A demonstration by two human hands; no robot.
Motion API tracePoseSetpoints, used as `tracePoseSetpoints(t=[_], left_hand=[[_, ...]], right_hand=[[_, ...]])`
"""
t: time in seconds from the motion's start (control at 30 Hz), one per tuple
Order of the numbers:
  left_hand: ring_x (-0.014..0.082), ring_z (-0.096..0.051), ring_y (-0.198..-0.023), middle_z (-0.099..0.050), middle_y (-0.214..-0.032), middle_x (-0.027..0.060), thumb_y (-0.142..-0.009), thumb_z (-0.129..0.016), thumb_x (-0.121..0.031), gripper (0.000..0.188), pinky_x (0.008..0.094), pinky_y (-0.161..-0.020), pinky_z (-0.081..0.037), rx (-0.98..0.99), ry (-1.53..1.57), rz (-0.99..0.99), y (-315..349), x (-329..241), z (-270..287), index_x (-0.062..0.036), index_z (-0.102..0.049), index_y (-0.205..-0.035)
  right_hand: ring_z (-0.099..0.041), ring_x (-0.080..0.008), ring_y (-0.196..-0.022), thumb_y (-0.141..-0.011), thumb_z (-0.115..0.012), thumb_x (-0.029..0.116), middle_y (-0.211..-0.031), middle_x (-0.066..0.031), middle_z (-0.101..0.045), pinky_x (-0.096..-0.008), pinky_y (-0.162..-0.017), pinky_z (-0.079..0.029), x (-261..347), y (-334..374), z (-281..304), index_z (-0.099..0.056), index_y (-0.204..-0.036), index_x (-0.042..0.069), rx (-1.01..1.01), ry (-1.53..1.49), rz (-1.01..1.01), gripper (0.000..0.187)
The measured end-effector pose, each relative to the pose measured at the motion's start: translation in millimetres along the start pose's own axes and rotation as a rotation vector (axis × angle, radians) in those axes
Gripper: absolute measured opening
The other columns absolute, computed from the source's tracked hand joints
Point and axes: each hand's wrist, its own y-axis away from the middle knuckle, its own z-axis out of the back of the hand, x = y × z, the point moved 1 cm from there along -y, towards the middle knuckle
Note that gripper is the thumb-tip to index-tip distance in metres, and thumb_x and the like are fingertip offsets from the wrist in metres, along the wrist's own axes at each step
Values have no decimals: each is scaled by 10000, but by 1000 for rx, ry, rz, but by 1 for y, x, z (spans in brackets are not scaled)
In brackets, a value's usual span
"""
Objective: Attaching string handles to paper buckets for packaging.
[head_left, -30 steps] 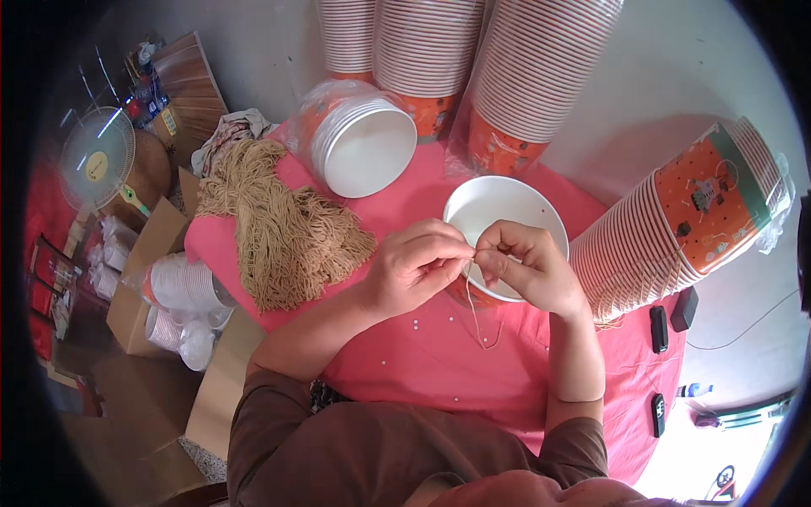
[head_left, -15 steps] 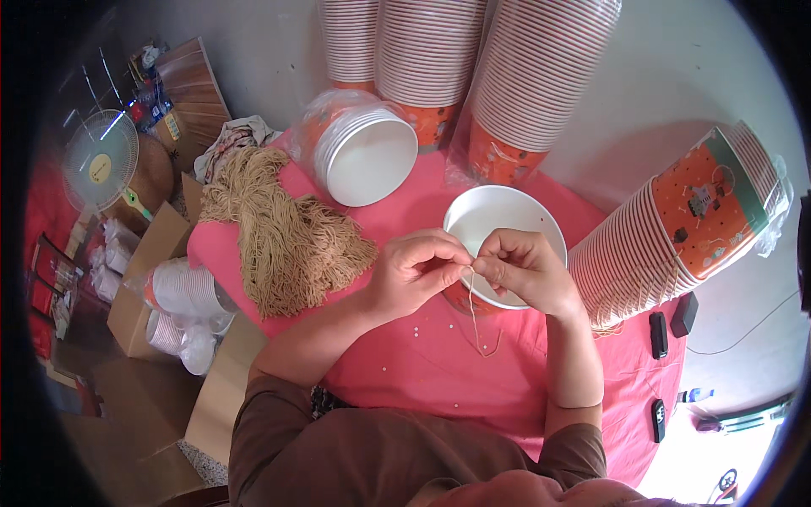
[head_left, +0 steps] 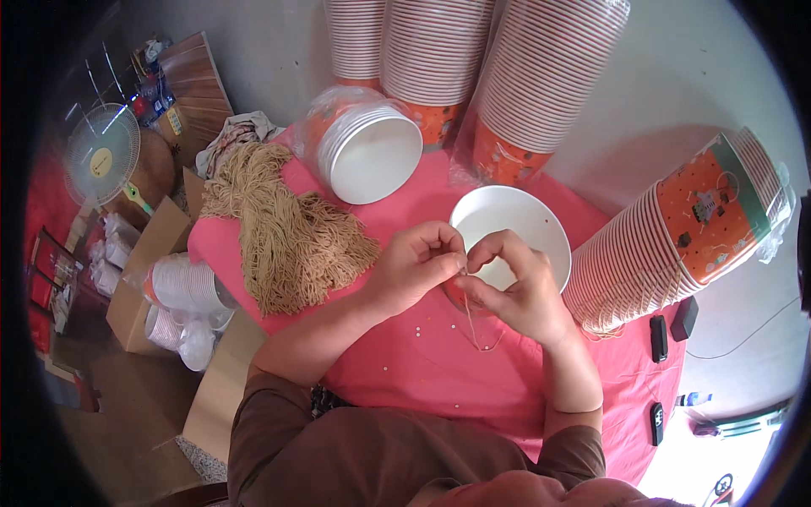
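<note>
At the left, a loose heap of tan cotton strings (head_left: 283, 232) lies on the pink tablecloth (head_left: 439, 372), beside a sleeve of white paper bowls lying on its side (head_left: 369, 152). The left hand (head_left: 414, 266) and right hand (head_left: 515, 287) meet fingertip to fingertip, both pinched narrow on 1 thin tan string (head_left: 473, 325) that hangs straight down between them. Just behind them stands 1 empty white paper bowl (head_left: 511, 228); to the right lies a tilted stack of orange paper bowls (head_left: 667, 237).

A thin tan string (head_left: 475, 325) hangs in a slack loop from pinched fingertips, its lower end resting on the pink counter (head_left: 439, 372). Just behind it stands a white paper bowl (head_left: 515, 221), upright and open, with an orange outside.
</note>
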Motion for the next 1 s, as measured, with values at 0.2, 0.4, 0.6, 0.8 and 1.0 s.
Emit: tracePoseSetpoints(t=[0.2, 0.4, 0.6, 0.8, 1.0], left_hand=[[8, -423, -653, -547, -813, -41, -944, -589, -124, 84, 187, -547, -318, 69, 225, 161, -1, -1, 3, -49, -613, -973], [11, -377, -582, -555, -795, -25, -946, -590, -138, 98, 180, -505, -276, 100, 416, 287, -3, 2, 8, -52, -629, -972], [10, -397, -580, -630, -844, 14, -985, -614, -161, 118, 175, -493, -291, 119, 537, 326, -3, 7, 11, -49, -648, -1003], [19, -437, -608, -690, -879, 33, -990, -651, -167, 132, 175, -526, -333, 94, 439, 206, -1, 6, 7, -42, -676, -1027], [74, -646, -824, -713, -926, 38, -982, -670, -120, 140, 205, -712, -527, 35, 166, -11, 3, 2, 2, -1, -694, -1052]], right_hand=[[-666, -287, -778, -776, -757, -23, -837, -94, -678, -390, -699, -519, 0, -4, 0, -634, -930, 45, -4, 87, 164, 208], [-667, -286, -801, -770, -751, -40, -850, -90, -685, -389, -717, -522, 0, -3, 2, -654, -920, 46, 11, 39, 122, 199], [-676, -264, -796, -770, -758, -42, -856, -88, -689, -372, -713, -534, 1, -3, 4, -658, -922, 32, 1, 29, 52, 196], [-700, -231, -804, -792, -759, -35, -873, -82, -710, -340, -704, -550, 3, -2, 9, -675, -927, 15, -10, 7, -8, 167], [-710, -232, -809, -817, -739, -36, -865, -91, -716, -338, -705, -552, 5, -4, 9, -684, -905, 6, -22, -13, 9, 112]])
